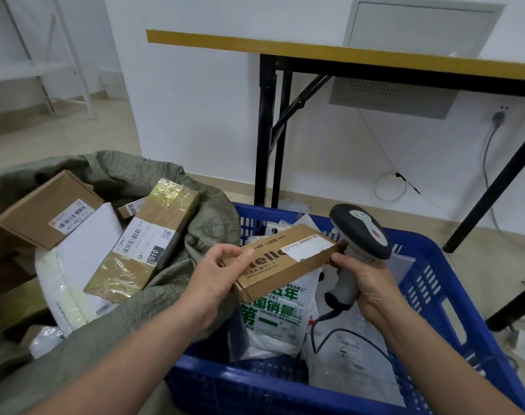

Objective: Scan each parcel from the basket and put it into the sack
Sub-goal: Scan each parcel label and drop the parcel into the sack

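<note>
My left hand point(218, 272) grips the left end of a flat brown cardboard parcel point(280, 260) with a white label, held above the blue basket point(429, 301). My right hand point(364, 284) grips the handle of a grey and black barcode scanner point(360, 232), whose head sits right beside the parcel's right end; my right fingertips touch that end. White plastic mailer bags point(273, 319) with green print lie in the basket below. To the left, the grey-green sack point(195, 232) stands open with several boxes point(147, 238) and white bags inside.
A folding table with a yellow edge point(345, 55) and black legs point(267, 130) stands behind the basket against a white wall. The scanner's cable point(324, 322) trails into the basket. Wall cables hang at the right. A white shelf frame point(45, 67) is at the far left.
</note>
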